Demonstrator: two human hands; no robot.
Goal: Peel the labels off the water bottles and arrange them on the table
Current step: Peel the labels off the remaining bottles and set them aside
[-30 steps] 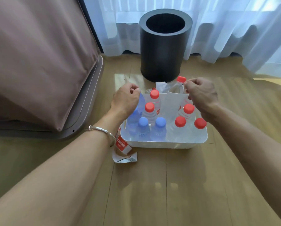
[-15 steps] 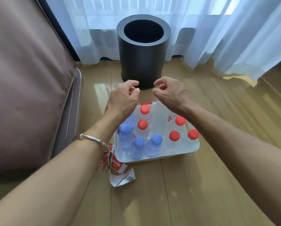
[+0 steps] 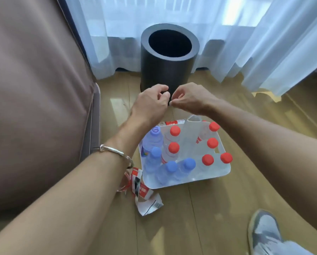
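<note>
A white basket (image 3: pixel 226 171) stands on the wooden floor, holding several red-capped bottles (image 3: pixel 174 147) and several blue-capped bottles (image 3: pixel 188 163). Some red-capped ones still show red label. My left hand (image 3: pixel 150 103) and my right hand (image 3: pixel 190 100) hover close together beyond the basket, in front of the black bin (image 3: pixel 169 70). Both have curled fingers, the fingertips almost touching each other, and I see nothing held between them. Peeled red-and-white labels (image 3: pixel 144 197) lie crumpled on the floor at the basket's near left corner. More label scraps (image 3: pixel 171 123) lie behind the basket.
A brown cushioned piece of furniture (image 3: pixel 34 98) fills the left side. White curtains (image 3: pixel 255 43) hang behind the open-topped bin. A grey shoe (image 3: pixel 264 234) shows at the bottom right. Bare wooden floor (image 3: pixel 191 218) lies in front of the basket.
Both hands have left the basket's sides, risen and come together in front of the bin. The tilted bottle seen between them earlier is no longer there.
</note>
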